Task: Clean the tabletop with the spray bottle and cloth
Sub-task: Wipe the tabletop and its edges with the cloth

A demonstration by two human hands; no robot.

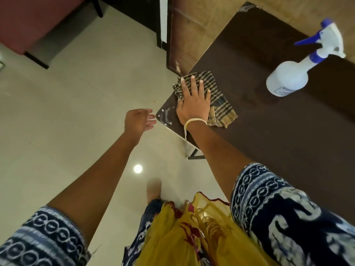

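Note:
A dark brown tabletop point(269, 131) fills the right side of the head view. A striped tan-and-black cloth point(221, 98) lies near the table's left corner, and my right hand point(194, 102) lies flat on it with fingers spread. My left hand point(139, 120) hovers over the floor just left of that corner, fingers loosely apart and holding nothing. A white spray bottle point(288, 77) with a blue trigger stands upright on the table at the far right, apart from both hands.
The table's near-left corner point(163, 114) is chipped white, with a table leg point(194, 152) below it. A wooden door panel point(184, 35) stands behind the table. Pale floor tiles point(67, 112) spread to the left; a red seat point(28, 20) sits at the top left.

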